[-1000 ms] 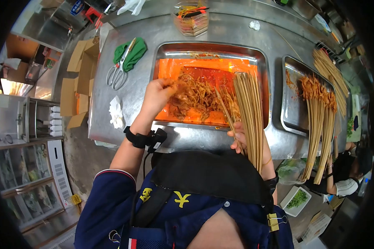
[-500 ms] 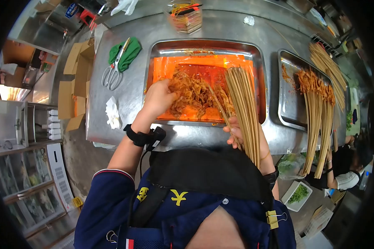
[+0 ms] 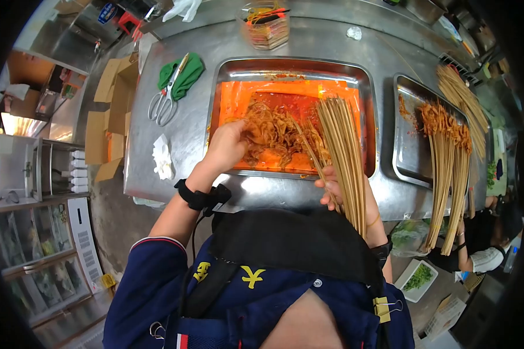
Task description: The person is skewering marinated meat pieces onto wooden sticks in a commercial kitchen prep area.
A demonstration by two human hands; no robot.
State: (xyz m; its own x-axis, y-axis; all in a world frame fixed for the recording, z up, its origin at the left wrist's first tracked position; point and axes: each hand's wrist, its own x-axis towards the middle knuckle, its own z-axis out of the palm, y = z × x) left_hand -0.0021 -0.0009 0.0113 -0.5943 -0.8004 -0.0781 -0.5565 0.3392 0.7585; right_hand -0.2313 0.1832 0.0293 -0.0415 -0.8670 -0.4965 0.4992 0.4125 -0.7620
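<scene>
Left hand reaches farther forward than the curled right hand.

I see a navy shirt with red-and-white sleeve trim, yellow lettering, a yellow clip toward five o'clock, a black wristband toward eight.

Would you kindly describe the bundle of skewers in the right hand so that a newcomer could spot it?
On the steel table, find the large tray of reddish food. Over its right end extends a bare-tipped bundle of wooden skewers, gripped in the right hand. Unlike the food-topped skewers on the smaller tray and the pile beyond, this bundle is in hand.
</scene>
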